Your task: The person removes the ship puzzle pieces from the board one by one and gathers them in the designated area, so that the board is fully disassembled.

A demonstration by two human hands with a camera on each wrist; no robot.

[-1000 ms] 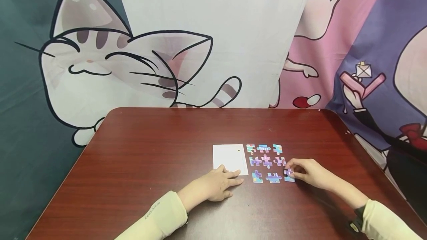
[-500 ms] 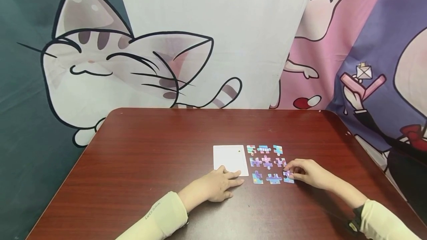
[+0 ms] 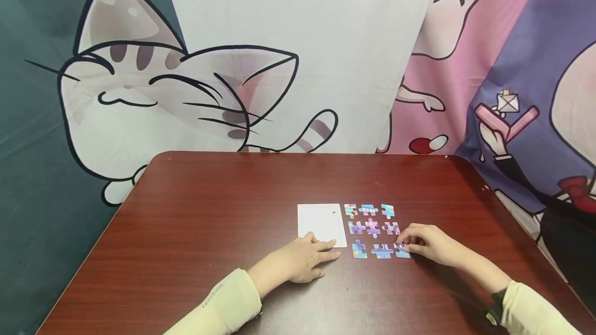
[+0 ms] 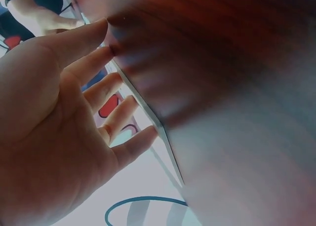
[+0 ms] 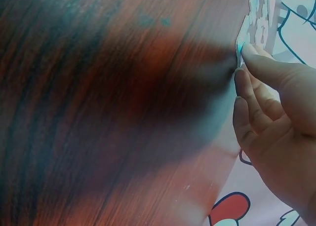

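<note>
My left hand [image 3: 307, 258] rests with spread, straight fingers over the near edge of a square white puzzle board [image 3: 318, 218]. In the left wrist view the fingertips [image 4: 150, 133] lie along the board's thin edge. To the board's right, several jigsaw pieces in purple, pink and blue lie in three rows, with small gaps between them. My right hand [image 3: 430, 243] pinches the near right corner puzzle piece [image 3: 402, 254] between thumb and fingers, partly covering it. The right wrist view has the thumb on that piece, low at the table surface. Left of it lies the near middle piece [image 3: 382, 251].
A dark red wooden table [image 3: 223, 195] carries everything. The central puzzle piece [image 3: 372, 228] sits among its neighbours. Behind the table hangs a cloth backdrop with a cartoon cat [image 3: 125, 118]. Pale sleeves [image 3: 228, 299] cover both forearms.
The right hand has shifted the corner puzzle piece slightly left, closer to the near row's middle piece. The left hand has stayed on the board. The head view has tilted a little.
</note>
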